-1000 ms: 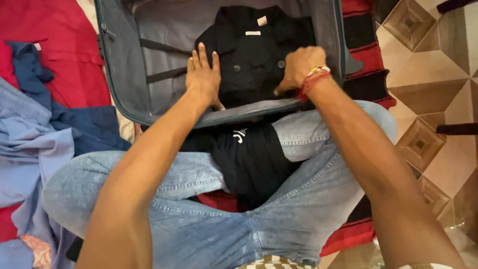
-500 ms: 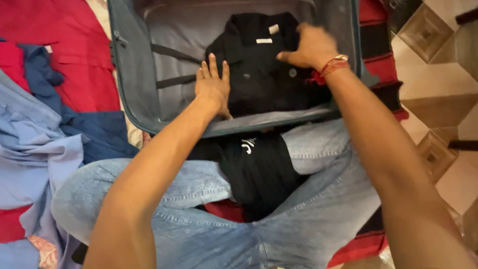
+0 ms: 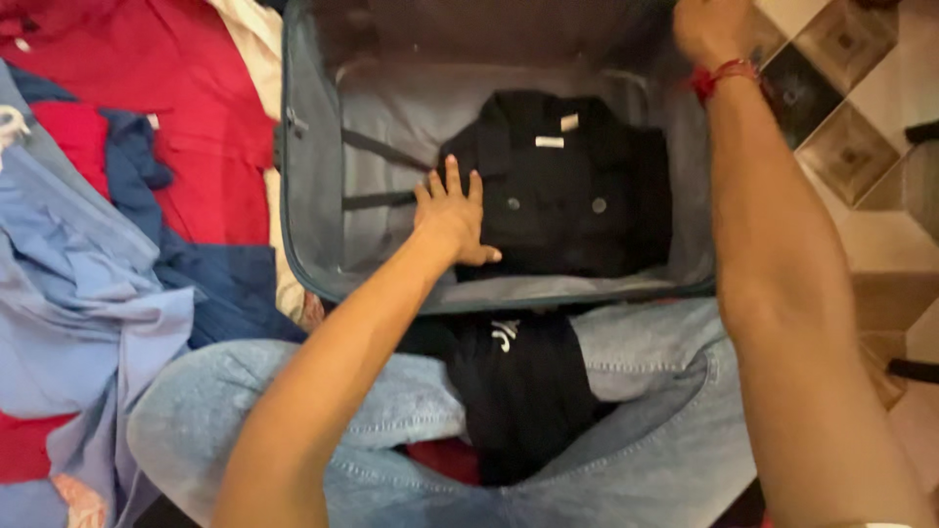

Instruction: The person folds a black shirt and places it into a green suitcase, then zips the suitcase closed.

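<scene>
A: Largest item first?

B: Open grey fabric suitcase (image 3: 313, 235), soft-sided, pale grey lining, lying on the floor in front of the seated person. Two dark straps (image 3: 377, 176) run across the lining on its left half.

A: Contents?

B: One folded black button-up garment (image 3: 572, 200), lying flat in the right half of the case, collar toward the far wall. Two small dark round buttons on its front.

A: Labels?

B: Two small white rectangular tags (image 3: 550, 142) near the collar, one slanted above the other. Nothing else marked inside the case.

A: Around the case?

B: Left of it, a heap of loose clothing: red cloth (image 3: 186, 117), dark blue cloth (image 3: 210, 274), light blue cloth (image 3: 78, 313). Right of it, brown and cream patterned floor tiles (image 3: 841, 147). Near side, the person's legs in pale blue jeans (image 3: 391, 381), with a second black garment (image 3: 523, 391) bearing a small white mark lying in the lap, just outside the case's near wall.

A: Left hand?

B: Left hand (image 3: 453, 220) lies palm down, fingers (image 3: 452, 176) straight and slightly spread, pressing on the left edge of the folded garment, thumb out toward the near wall. It grips nothing.

A: Right hand?

B: Right hand (image 3: 706, 29) is raised at the case's far right corner, a red thread band (image 3: 722, 76) at the wrist. The hand is cut off by the frame's top edge; I cannot tell whether its fingers are apart or closed, or what they touch.
</scene>
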